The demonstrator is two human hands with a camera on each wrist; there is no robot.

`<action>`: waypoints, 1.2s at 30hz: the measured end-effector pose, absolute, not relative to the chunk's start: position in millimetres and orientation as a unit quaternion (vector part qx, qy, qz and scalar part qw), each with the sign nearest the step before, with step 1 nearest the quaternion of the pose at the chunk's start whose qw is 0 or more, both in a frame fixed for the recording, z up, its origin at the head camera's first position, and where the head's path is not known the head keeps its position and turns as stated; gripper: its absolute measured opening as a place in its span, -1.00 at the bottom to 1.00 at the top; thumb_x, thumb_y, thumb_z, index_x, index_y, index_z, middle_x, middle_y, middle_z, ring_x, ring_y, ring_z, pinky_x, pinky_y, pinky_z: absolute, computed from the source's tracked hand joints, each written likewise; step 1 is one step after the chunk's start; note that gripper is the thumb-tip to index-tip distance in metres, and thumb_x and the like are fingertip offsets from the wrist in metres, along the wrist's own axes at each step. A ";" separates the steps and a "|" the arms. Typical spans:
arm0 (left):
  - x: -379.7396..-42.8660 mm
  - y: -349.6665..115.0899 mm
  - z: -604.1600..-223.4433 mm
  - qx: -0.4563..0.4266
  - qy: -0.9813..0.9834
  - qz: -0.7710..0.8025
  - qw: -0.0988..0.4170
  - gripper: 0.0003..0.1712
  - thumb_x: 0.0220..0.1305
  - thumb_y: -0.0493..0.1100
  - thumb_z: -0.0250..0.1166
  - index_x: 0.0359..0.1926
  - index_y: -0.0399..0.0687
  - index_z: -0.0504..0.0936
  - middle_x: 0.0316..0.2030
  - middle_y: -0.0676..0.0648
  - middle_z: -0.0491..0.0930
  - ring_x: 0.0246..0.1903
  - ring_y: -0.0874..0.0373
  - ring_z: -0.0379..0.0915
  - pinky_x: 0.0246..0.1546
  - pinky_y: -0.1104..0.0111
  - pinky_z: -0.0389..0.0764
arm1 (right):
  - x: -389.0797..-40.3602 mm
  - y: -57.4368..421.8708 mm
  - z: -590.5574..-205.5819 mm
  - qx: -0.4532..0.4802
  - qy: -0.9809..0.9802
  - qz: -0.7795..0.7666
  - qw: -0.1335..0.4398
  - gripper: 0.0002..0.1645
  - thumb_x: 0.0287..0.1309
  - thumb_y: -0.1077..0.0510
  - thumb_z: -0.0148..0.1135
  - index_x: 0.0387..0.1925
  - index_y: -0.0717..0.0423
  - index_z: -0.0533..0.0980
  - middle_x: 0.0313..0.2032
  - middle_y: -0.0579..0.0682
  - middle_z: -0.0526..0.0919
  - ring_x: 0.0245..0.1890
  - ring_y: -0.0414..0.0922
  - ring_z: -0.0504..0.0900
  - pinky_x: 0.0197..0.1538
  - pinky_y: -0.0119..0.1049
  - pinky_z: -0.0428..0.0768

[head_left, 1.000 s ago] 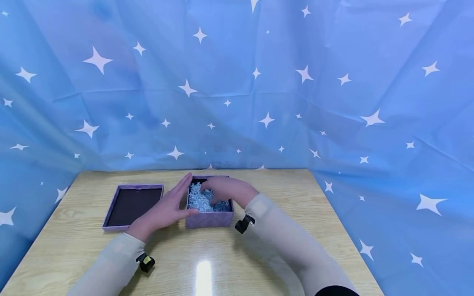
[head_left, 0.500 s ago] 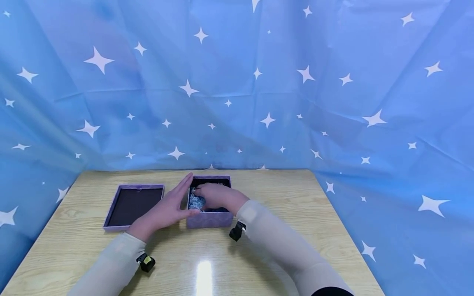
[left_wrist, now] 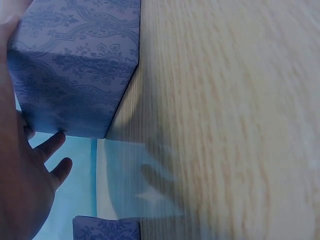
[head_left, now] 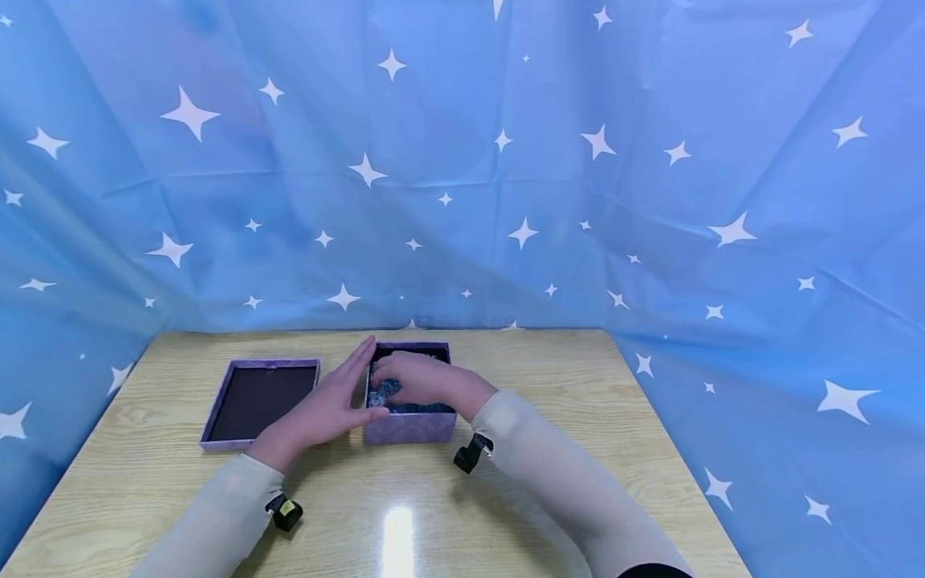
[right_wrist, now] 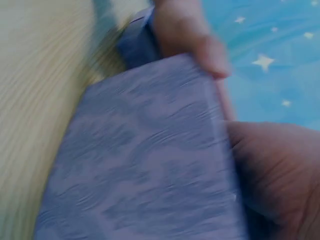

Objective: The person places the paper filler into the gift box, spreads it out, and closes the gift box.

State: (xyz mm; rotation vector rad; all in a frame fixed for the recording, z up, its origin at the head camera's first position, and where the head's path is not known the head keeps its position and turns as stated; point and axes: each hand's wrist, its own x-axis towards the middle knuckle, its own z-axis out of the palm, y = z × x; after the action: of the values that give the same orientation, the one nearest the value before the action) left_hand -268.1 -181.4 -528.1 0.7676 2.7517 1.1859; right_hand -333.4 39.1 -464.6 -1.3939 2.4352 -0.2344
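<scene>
Table edge [head_left: 535, 334] beyond purple box [head_left: 408, 429]

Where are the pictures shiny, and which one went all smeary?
Head view: a streak of white glare on the table, probably a light reflecting; left wrist view: the glossy tabletop mirrors the starry blue cloth, and the left hand looks dark and shaded; right wrist view: the smeary one, with the purple box's pattern blurred, perhaps by movement.
</scene>
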 end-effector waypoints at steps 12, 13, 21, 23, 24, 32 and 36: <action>-267.7 -179.8 -525.3 0.246 0.893 0.377 0.023 0.34 0.47 0.36 0.43 0.83 0.29 -0.34 0.80 0.12 -0.39 0.70 -0.33 -0.11 0.53 -0.38 0.22 | -336.9 51.4 -456.0 -0.480 0.861 -0.069 0.154 -0.41 0.41 0.04 0.58 0.38 0.07 0.68 0.30 -0.03 0.71 0.35 -0.10 0.63 0.41 -0.30 0.55; -268.0 -180.0 -525.2 0.246 0.893 0.376 0.021 0.34 0.47 0.36 0.44 0.83 0.29 -0.34 0.80 0.11 -0.38 0.71 -0.33 -0.11 0.53 -0.38 0.22 | -337.0 54.2 -451.1 -0.473 0.866 -0.062 0.151 -0.38 0.39 0.02 0.59 0.40 0.06 0.67 0.32 -0.04 0.70 0.36 -0.10 0.62 0.41 -0.28 0.55; -269.9 -182.1 -528.6 0.241 0.899 0.366 0.015 0.35 0.45 0.39 0.44 0.83 0.32 -0.35 0.81 -0.01 -0.33 0.69 -0.35 -0.06 0.53 -0.38 0.23 | -338.5 61.3 -437.9 -0.398 0.900 0.011 0.175 -0.21 0.32 0.01 0.66 0.51 -0.02 0.57 0.43 -0.03 0.62 0.40 -0.10 0.60 0.39 -0.22 0.59; -269.9 -181.8 -529.4 0.242 0.898 0.367 0.016 0.35 0.44 0.40 0.43 0.83 0.34 -0.35 0.81 -0.01 -0.33 0.69 -0.34 -0.07 0.54 -0.36 0.23 | -338.8 58.6 -443.5 -0.384 0.904 0.041 0.186 -0.21 0.36 0.03 0.62 0.54 -0.06 0.55 0.47 -0.03 0.59 0.42 -0.09 0.59 0.41 -0.20 0.59; -269.8 -181.7 -529.7 0.243 0.898 0.367 0.016 0.35 0.44 0.41 0.43 0.83 0.34 -0.35 0.81 0.00 -0.34 0.69 -0.33 -0.07 0.54 -0.36 0.23 | -339.3 57.2 -447.7 -0.378 0.905 0.054 0.189 -0.22 0.39 0.05 0.59 0.56 -0.09 0.54 0.49 -0.02 0.57 0.44 -0.08 0.57 0.42 -0.18 0.58; -267.2 -181.8 -527.2 0.240 0.897 0.371 0.020 0.35 0.44 0.42 0.43 0.83 0.35 -0.35 0.81 0.04 -0.36 0.69 -0.34 -0.07 0.55 -0.36 0.21 | -340.0 53.9 -461.4 -0.388 0.901 0.094 0.169 -0.26 0.48 0.10 0.50 0.60 -0.14 0.50 0.54 -0.01 0.51 0.47 -0.05 0.55 0.45 -0.16 0.56; -266.4 -181.8 -525.1 0.242 0.897 0.369 0.020 0.36 0.44 0.40 0.44 0.83 0.33 -0.34 0.81 0.02 -0.35 0.69 -0.34 -0.05 0.54 -0.36 0.23 | -334.9 61.0 -442.0 -0.391 0.902 0.029 0.179 -0.26 0.35 0.06 0.63 0.50 -0.03 0.58 0.41 0.00 0.62 0.35 -0.08 0.63 0.34 -0.20 0.63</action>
State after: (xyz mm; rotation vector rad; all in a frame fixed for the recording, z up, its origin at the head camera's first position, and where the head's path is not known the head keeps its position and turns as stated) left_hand -266.4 -181.8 -525.1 0.7518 2.7840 1.1437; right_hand -334.9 61.0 -442.0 -1.1053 2.5516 0.0824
